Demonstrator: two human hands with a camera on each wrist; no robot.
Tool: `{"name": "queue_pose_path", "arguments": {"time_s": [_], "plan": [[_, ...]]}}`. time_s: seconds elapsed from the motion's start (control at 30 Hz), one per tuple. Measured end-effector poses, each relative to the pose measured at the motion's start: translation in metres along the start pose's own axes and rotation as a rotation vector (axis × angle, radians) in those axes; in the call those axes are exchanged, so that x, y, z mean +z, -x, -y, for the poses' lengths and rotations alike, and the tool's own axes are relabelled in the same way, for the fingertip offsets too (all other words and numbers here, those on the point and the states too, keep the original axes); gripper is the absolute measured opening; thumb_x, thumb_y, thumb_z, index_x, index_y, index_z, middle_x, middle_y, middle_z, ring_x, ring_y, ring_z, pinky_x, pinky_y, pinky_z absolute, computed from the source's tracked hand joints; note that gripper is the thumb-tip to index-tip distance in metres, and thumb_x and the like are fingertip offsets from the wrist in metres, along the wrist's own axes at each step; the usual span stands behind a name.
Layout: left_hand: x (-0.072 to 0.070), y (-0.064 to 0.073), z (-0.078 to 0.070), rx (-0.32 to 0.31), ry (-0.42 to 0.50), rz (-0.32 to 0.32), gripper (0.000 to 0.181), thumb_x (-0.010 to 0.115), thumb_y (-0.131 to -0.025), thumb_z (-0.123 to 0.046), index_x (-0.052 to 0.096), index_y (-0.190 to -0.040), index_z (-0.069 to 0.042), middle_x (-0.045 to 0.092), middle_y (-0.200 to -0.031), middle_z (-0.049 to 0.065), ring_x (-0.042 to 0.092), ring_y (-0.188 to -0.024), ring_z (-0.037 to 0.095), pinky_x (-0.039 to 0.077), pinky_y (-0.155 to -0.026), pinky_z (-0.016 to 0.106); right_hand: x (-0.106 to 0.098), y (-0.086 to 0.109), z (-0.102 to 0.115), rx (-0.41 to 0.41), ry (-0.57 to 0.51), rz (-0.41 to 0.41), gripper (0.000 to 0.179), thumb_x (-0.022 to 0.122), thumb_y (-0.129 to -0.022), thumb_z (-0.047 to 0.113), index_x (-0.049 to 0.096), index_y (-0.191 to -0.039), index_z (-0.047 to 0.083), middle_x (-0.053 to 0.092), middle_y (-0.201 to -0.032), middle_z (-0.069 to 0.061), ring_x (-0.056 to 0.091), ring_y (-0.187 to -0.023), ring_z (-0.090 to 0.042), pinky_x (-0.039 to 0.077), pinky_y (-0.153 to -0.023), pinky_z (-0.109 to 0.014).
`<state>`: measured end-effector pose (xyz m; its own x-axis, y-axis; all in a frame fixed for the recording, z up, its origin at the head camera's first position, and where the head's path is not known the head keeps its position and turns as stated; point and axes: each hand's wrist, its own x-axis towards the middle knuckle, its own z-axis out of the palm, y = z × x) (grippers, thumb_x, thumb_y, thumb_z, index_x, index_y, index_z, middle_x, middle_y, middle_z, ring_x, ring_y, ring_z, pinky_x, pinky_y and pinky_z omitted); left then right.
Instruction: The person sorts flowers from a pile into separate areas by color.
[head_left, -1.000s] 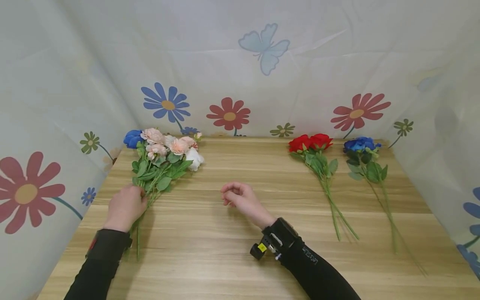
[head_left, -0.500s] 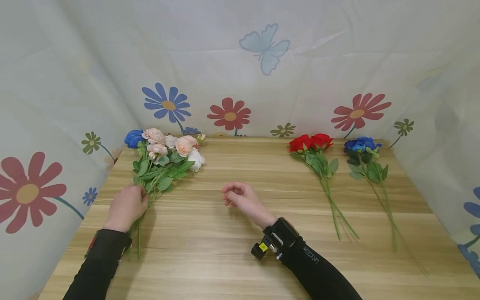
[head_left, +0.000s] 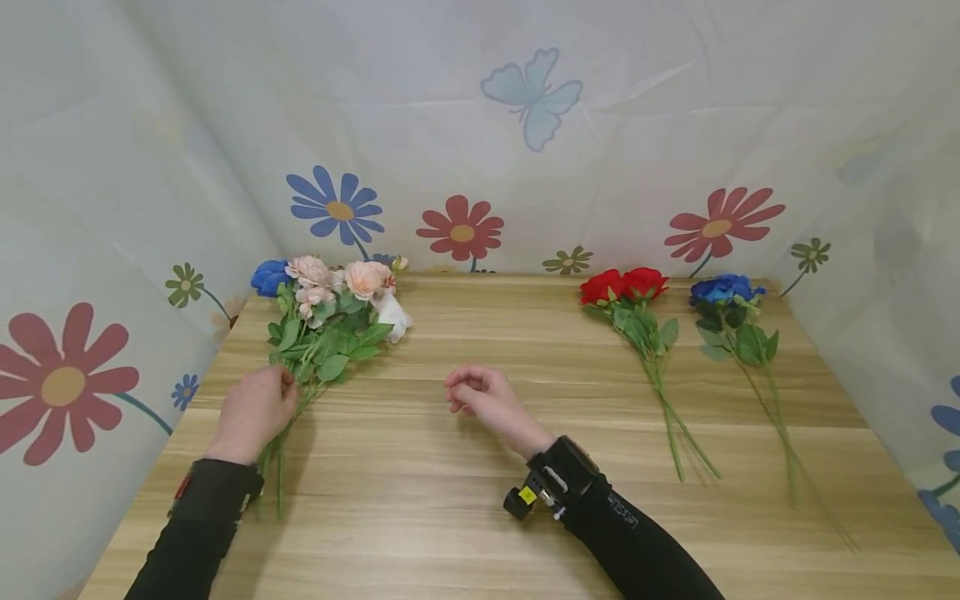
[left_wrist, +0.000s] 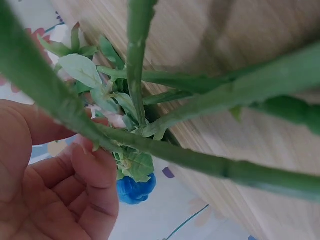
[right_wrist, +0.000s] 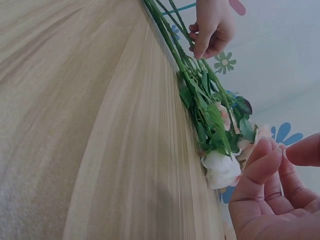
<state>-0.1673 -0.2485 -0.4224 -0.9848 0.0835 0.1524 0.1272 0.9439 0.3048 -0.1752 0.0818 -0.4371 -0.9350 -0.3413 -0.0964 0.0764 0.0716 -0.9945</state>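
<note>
Bouquet of mixed blooms (blue, pale pink/peach, white) lies on the desk, well left of the red roses. Left hand is on it, also well left of the red roses: thumb + fingertips pinch a stem below most of the leaves. Can't tell which bloom it belongs to, or if >1 stem is in the grip. Right hand is left of the red roses too, closer to them than the bouquet is; fingers loosely bent, tips near each other, nothing held. Resting on desk or just above it: can't tell. Blue flowers lie just right of the red roses, apart from them; neither hand on them.

Risks, my guess: snagging = no. 1. Left wrist view shows several stalks crossing right by the fingertips w/ leaves packed close, so a tug on one could drag its neighbours & fan the pile out. Pinch looks fingertip-only on a thin stalk, so it might roll or slip if a leaf catches. White bloom, on the bouquet's side facing the red roses, could get nudged; right hand gives no support there.
</note>
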Motion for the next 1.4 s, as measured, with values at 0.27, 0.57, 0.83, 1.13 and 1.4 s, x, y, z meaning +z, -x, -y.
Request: {"name": "queue_pose_path", "arguments": {"time_s": [0.27,0.57,0.83,1.13,1.4], "plan": [[0.0,0.002,0.002,-0.008,0.07,-0.052,0.016,0.056,-0.092,-0.009,0.061,-0.095,0.006,0.064,-0.08,0.019,0.056,-0.059,0.024,0.046,-0.053,0.042,-0.001,0.0,0.0,0.002,-0.011,0.017,0.025,0.051,-0.093,0.003,0.055,-0.112,-0.012,0.061,-0.099,-0.028,0.06,-0.078,-0.021,0.046,-0.083,-0.056],[-0.003,0.004,0.002,-0.013,0.152,-0.106,0.02,0.053,-0.095,-0.01,0.059,-0.1,0.008,0.062,-0.085,0.021,0.058,-0.069,0.03,0.046,-0.061,0.045,-0.001,0.001,-0.001,0.001,-0.008,0.018,0.024,0.051,-0.092,0.003,0.055,-0.111,-0.011,0.061,-0.099,-0.027,0.06,-0.077,-0.018,0.047,-0.082,-0.054],[-0.004,0.005,0.001,-0.031,0.237,-0.106,0.021,0.052,-0.097,-0.013,0.06,-0.103,0.006,0.062,-0.087,0.018,0.057,-0.071,0.026,0.046,-0.06,0.039,0.001,0.013,0.022,0.01,-0.001,0.039,0.019,0.049,-0.092,-0.001,0.057,-0.107,-0.009,0.059,-0.099,-0.032,0.06,-0.079,-0.023,0.045,-0.085,-0.057],[-0.011,0.004,-0.001,-0.052,0.293,-0.145,0.026,0.053,-0.097,-0.017,0.061,-0.104,0.007,0.063,-0.09,0.021,0.058,-0.078,0.031,0.045,-0.066,0.041,0.002,0.015,0.026,0.012,-0.008,0.045,0.018,0.049,-0.092,0.0,0.057,-0.106,-0.008,0.058,-0.1,-0.032,0.059,-0.078,-0.021,0.045,-0.084,-0.057],[-0.014,0.005,0.0,-0.049,0.336,-0.171,0.027,0.055,-0.097,-0.018,0.062,-0.103,0.007,0.064,-0.088,0.021,0.057,-0.078,0.03,0.044,-0.065,0.04,0.003,0.015,0.026,0.014,-0.004,0.049,0.02,0.049,-0.092,0.0,0.057,-0.108,-0.01,0.059,-0.1,-0.032,0.059,-0.077,-0.02,0.045,-0.084,-0.057]]}}
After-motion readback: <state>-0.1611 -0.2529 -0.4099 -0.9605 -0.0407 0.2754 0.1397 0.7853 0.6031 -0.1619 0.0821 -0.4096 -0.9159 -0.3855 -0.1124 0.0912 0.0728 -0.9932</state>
